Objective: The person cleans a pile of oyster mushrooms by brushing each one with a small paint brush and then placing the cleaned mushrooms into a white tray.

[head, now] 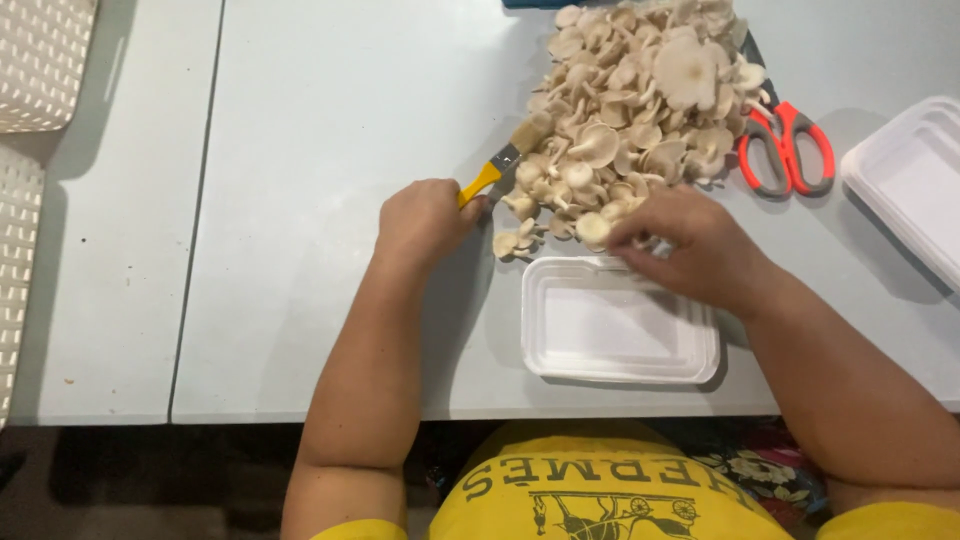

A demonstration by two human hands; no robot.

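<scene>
Pale, soft mushrooms (640, 95), likely light and easily bruised, heaped at table (300, 200) far edge; left hand (425, 220) grips yellow-handled brush (505, 160); right hand (690, 245) pinches stems above white foam tray (615, 325).

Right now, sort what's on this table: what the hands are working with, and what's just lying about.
In use:
- left hand gripping a yellow-handled brush
- right hand in the oyster mushroom pile
- white foam tray below the pile

Lying about:
- orange-handled scissors
- second foam tray, right edge
- white slotted baskets, far left

Yellow-handled brush (505, 160), beige mushrooms (640, 90), white tray (560, 360)
</scene>
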